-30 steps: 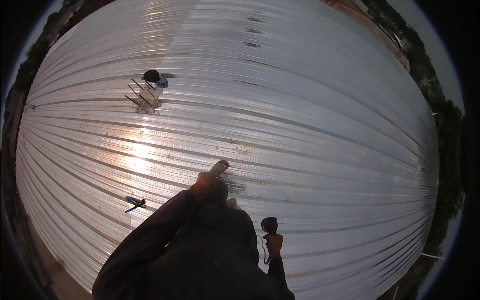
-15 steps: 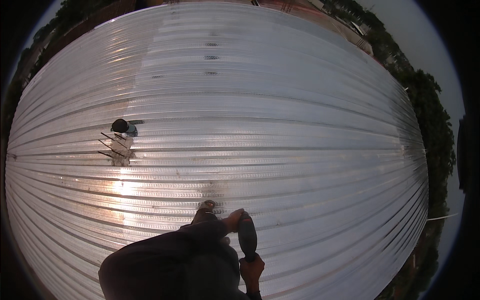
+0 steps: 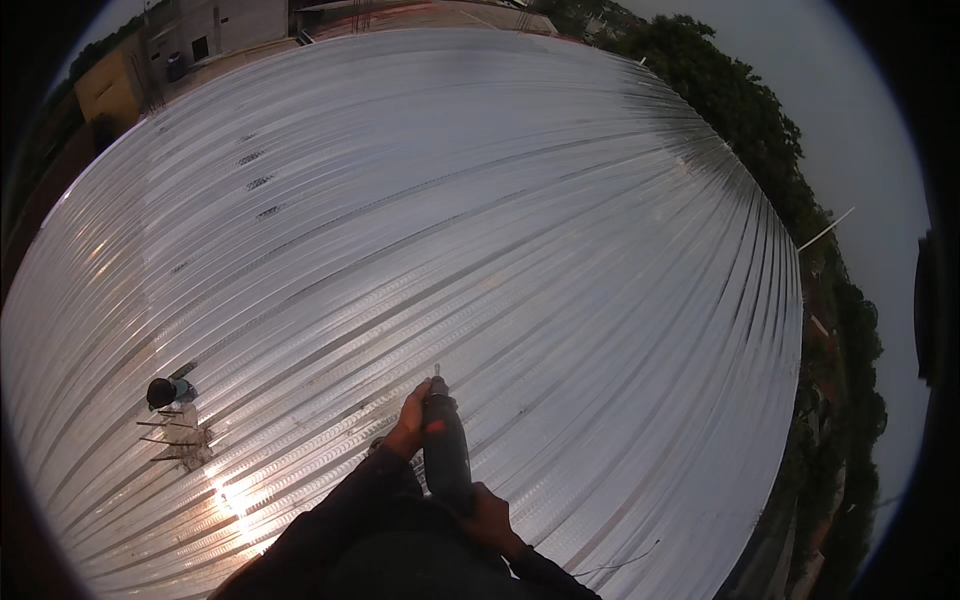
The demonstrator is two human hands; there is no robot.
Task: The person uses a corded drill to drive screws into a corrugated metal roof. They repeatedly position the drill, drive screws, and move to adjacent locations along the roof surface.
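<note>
My left hand [image 3: 407,424] is wrapped around the front part of a dark, long-bodied power tool [image 3: 446,455]. A red patch shows on the tool's side, and a short metal tip [image 3: 437,370] sticks out at its front end, pointing away from me. At the tool's rear end my right hand [image 3: 489,515] is closed around it. The tool is above the ribbed, shiny metal roof sheeting [image 3: 560,330]; whether its tip touches the sheet, I cannot tell. A dark shoe is partly visible behind my left wrist.
On the left, a concrete stub with several rebar ends [image 3: 185,440] rises through the sheeting. Beside it lies a black and teal object [image 3: 165,392]. A thin wire [image 3: 630,562] shows near my right forearm. Trees [image 3: 730,85] line the roof's right edge; a building [image 3: 225,30] stands beyond the far left.
My view has swung to the right, so the stub appears lower and farther left. Both hands stay on the power tool, whose metal tip now shows, pointing away from me.
</note>
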